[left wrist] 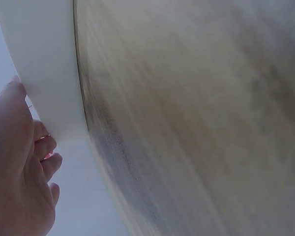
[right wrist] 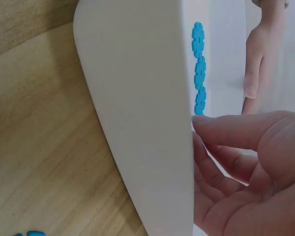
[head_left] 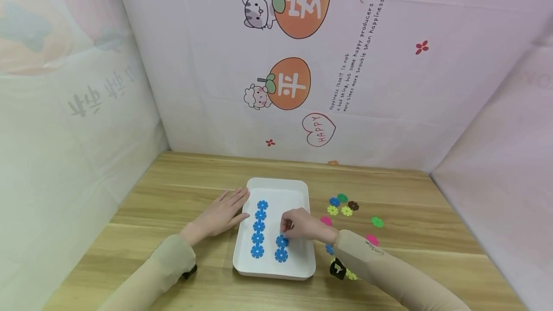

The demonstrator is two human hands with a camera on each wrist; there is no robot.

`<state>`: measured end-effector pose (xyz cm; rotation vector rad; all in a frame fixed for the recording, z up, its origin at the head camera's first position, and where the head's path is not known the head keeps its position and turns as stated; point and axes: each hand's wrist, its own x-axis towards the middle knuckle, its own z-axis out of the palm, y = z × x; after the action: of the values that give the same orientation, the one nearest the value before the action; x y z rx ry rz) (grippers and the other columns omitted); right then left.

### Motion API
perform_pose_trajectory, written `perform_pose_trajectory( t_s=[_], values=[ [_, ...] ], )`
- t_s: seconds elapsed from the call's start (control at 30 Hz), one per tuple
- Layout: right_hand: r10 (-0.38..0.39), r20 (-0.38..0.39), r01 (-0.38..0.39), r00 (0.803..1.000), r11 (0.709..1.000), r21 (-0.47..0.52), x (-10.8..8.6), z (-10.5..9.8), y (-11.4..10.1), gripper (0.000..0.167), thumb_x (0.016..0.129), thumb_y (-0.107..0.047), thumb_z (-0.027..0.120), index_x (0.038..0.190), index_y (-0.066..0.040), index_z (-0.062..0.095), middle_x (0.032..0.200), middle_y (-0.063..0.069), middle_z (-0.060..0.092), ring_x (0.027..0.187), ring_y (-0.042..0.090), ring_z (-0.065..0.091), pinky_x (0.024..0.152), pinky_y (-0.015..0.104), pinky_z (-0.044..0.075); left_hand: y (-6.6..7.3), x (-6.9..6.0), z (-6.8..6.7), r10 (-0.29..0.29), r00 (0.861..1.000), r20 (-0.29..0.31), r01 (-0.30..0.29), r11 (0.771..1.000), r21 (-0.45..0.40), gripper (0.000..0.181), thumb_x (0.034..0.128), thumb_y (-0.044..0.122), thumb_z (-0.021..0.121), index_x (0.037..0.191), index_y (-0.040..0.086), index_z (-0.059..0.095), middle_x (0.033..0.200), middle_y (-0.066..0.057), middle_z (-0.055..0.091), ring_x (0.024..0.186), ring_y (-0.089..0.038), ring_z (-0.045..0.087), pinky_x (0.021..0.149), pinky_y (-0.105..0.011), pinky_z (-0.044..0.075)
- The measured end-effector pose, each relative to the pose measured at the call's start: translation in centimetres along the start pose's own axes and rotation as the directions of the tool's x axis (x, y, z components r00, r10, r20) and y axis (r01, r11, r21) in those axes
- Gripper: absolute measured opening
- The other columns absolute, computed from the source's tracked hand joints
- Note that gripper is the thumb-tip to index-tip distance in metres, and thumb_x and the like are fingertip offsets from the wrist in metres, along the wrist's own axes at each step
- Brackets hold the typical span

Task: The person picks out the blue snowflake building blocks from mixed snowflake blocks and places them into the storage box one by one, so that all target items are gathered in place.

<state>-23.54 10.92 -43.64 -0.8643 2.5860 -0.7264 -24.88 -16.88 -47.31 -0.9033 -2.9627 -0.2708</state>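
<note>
A white tray [head_left: 270, 272] lies on the table with blue snowflake discs in it. Several of these form a column [head_left: 258, 226] along the left side, edge to edge. A shorter column [head_left: 281, 255] stands to its right. At its far end my right hand [head_left: 302, 224] pinches a blue snowflake disc [head_left: 282, 234], mostly hidden by thumb and fingers. In the right wrist view, the thumb [right wrist: 226, 129] is beside a row of blue discs [right wrist: 200, 73], past the tray wall. My left hand [head_left: 220, 214] rests on the tray's left rim, fingers extended.
Right of the tray lie loose snowflake discs: yellow [head_left: 332, 210], green [head_left: 377, 221], brown [head_left: 353, 205], pink [head_left: 372, 240] and blue [head_left: 334, 201]. My right forearm passes over some of them. A printed cloth wall [head_left: 216, 109] stands behind the wooden table [head_left: 190, 172].
</note>
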Motion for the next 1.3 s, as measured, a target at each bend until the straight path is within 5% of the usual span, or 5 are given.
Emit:
perform_pose_trajectory(
  t_s=[0.37,0.6,1.3],
  values=[
    [0.071,-0.088,-0.069,0.994,0.997,0.031,-1.7,-2.7,0.9,0.009,0.087,-0.003,0.071,0.084,-0.008,0.065,0.083,0.001,0.066,0.075,0.011,0.059,0.063,0.021,0.051,-0.2,0.2,0.1,0.000,1.000,0.007,0.000,1.000,0.013,0.068,0.1053,0.048,0.038,0.157,0.006,0.026,0.165,-0.012,0.025,0.153,-0.031,0.025,0.126,-0.054,0.019],
    [0.019,-0.163,-0.015,0.986,1.000,0.023,-4.6,-4.2,3.2,0.007,0.087,-0.004,0.070,0.084,-0.007,0.065,0.081,0.001,0.067,0.074,0.007,0.060,0.062,0.018,0.051,-0.1,0.1,0.0,-0.003,1.000,0.013,0.003,1.000,0.012,0.068,0.1055,0.049,0.037,0.157,0.006,0.025,0.165,-0.012,0.024,0.153,-0.031,0.024,0.126,-0.054,0.018],
    [0.155,-0.123,-0.160,0.980,0.987,-0.028,-9.6,-4.0,7.8,0.020,0.075,-0.003,0.081,0.086,-0.004,0.064,0.081,0.002,0.066,0.074,0.008,0.058,0.063,0.019,0.052,0.0,0.0,0.2,-0.010,1.000,0.009,0.010,1.000,0.015,0.069,0.1049,0.049,0.039,0.157,0.007,0.025,0.165,-0.011,0.024,0.153,-0.031,0.025,0.126,-0.054,0.018]
  ],
)
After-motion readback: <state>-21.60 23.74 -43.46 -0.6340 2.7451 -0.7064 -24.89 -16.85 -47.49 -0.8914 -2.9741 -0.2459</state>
